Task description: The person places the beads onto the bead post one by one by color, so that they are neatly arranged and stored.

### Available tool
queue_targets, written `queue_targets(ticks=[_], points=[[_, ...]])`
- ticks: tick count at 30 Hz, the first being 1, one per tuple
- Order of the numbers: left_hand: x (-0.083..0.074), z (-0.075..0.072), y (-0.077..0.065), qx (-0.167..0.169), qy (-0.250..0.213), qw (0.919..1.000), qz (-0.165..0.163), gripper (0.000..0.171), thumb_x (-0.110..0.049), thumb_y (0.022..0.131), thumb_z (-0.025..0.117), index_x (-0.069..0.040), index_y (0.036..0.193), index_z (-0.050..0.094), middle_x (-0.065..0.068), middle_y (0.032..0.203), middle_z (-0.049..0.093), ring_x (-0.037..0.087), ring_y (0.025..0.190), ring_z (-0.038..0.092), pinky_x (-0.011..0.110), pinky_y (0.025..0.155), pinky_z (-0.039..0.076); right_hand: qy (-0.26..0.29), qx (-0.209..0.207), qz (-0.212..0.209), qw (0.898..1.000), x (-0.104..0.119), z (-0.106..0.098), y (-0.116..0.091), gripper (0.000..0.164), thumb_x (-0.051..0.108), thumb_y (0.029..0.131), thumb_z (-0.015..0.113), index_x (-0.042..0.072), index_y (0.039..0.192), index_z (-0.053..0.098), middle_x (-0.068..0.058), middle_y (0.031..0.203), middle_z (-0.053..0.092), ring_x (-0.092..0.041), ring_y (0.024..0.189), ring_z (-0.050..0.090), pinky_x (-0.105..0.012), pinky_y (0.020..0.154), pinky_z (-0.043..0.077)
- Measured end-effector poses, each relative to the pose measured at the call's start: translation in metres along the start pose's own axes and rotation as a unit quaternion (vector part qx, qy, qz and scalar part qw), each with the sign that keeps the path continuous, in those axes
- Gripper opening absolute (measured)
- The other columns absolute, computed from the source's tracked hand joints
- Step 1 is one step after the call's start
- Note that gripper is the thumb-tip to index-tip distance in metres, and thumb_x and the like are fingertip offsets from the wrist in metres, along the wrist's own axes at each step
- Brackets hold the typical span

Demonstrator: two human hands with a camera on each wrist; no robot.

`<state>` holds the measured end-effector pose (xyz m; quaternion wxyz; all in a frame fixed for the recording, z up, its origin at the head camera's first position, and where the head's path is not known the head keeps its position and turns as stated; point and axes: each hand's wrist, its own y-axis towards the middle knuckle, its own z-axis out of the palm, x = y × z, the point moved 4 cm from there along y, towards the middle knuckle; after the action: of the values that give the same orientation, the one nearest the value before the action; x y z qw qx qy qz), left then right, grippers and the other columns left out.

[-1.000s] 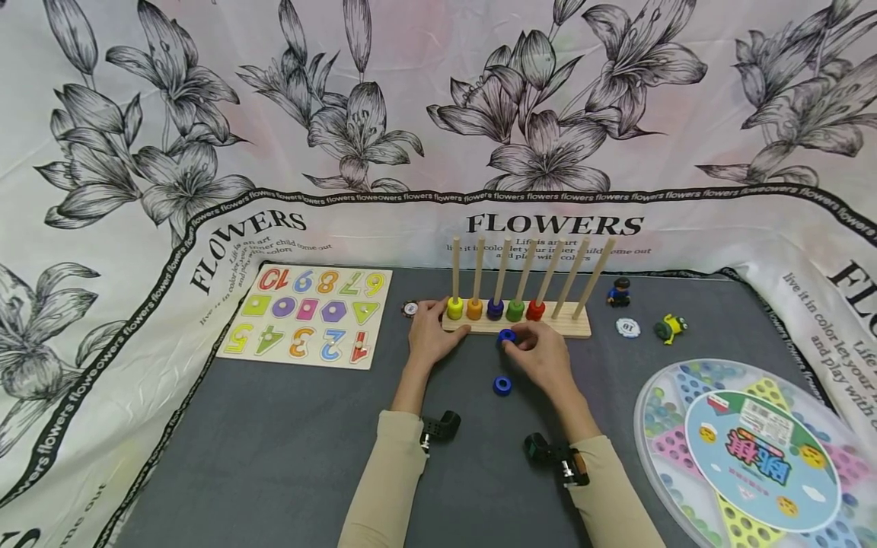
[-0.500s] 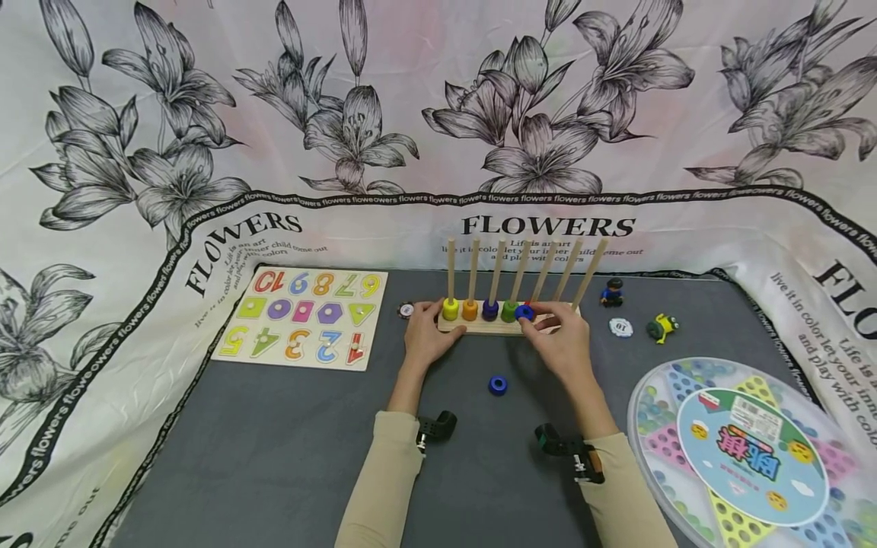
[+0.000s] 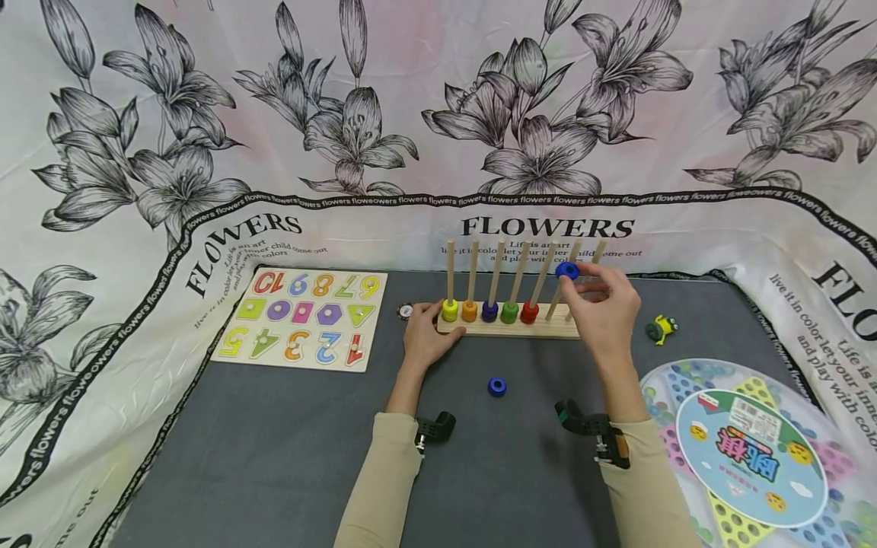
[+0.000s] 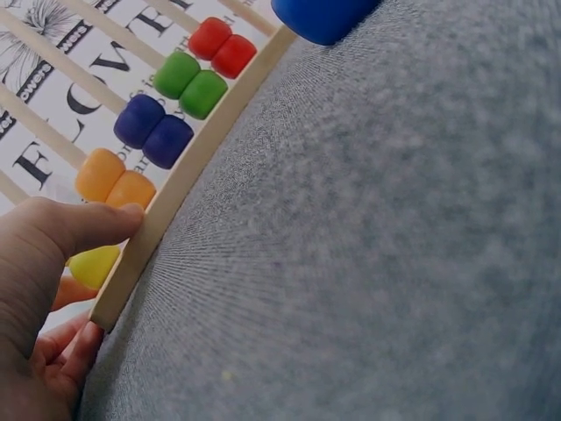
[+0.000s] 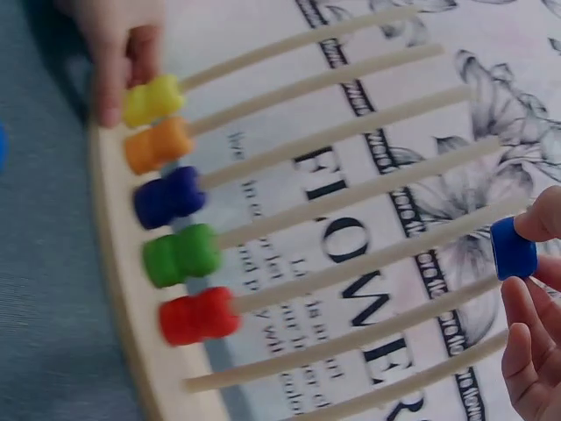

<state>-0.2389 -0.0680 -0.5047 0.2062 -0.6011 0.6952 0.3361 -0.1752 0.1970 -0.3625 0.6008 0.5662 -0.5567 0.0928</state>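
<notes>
My left hand [image 3: 426, 335] grips the left end of the wooden peg stand [image 3: 479, 327], thumb along the front edge and fingers at the end. Upright pegs rise from the stand; yellow [image 4: 95, 266], orange [image 4: 114, 177], dark blue [image 4: 153, 132], green [image 5: 182, 254] and red beads [image 5: 200, 316] sit at the bottoms of all but the two rightmost. Raised above the base, my right hand [image 3: 606, 308] pinches a blue ring bead [image 5: 514, 248] between thumb and fingers. That bead overlaps the second peg from the right near its top. Another blue ring bead [image 3: 497, 387] lies on the grey cloth in front.
A number-and-shape puzzle board [image 3: 298, 320] lies to the left. On the right are a toy frog [image 3: 661, 329] and a big round Chinese checkers set [image 3: 754, 457]. A small round chip [image 3: 406, 310] is beside my left hand. Flowered cloth [image 3: 363, 144] hangs behind.
My right hand has carried the blue ring bead up and to the right, from low in front of the stand to peg-top height. The left hand keeps its grip on the stand.
</notes>
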Motion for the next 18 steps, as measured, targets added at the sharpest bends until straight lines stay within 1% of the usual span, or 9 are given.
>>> queue_targets(ticks=[5, 13, 18], points=[[0.001, 0.001, -0.001, 0.001, 0.000, 1.0000, -0.004, 0.070, -0.035, 0.079, 0.081, -0.003, 0.137, 0.059, 0.018, 0.122, 0.053, 0.031, 0.106, 0.056, 0.045, 0.087, 0.049, -0.002, -0.020, -0.010, 1.000, 0.008, -0.008, 0.013, 0.025, 0.004, 0.083, 0.075, -0.007, 0.106, 0.073, -0.013, 0.094, 0.063, 0.008, 0.070, 0.057, -0.008, 0.061, 0.045], [0.002, 0.002, 0.000, -0.002, -0.006, 1.0000, -0.005, 0.070, -0.035, 0.078, 0.081, -0.003, 0.136, 0.059, 0.018, 0.122, 0.053, 0.031, 0.107, 0.056, 0.045, 0.087, 0.049, -0.012, -0.037, -0.022, 0.999, 0.019, -0.015, 0.033, 0.026, 0.006, 0.083, 0.075, -0.005, 0.108, 0.073, -0.009, 0.094, 0.064, 0.009, 0.070, 0.057, -0.009, 0.060, 0.044], [0.002, 0.002, 0.001, -0.002, -0.007, 0.9999, -0.007, 0.069, -0.035, 0.078, 0.081, -0.004, 0.136, 0.059, 0.017, 0.122, 0.053, 0.031, 0.107, 0.056, 0.044, 0.087, 0.049, -0.023, -0.034, -0.024, 0.999, 0.020, -0.013, 0.042, 0.028, 0.008, 0.084, 0.074, -0.007, 0.108, 0.073, -0.012, 0.095, 0.062, 0.011, 0.069, 0.055, -0.008, 0.060, 0.043]])
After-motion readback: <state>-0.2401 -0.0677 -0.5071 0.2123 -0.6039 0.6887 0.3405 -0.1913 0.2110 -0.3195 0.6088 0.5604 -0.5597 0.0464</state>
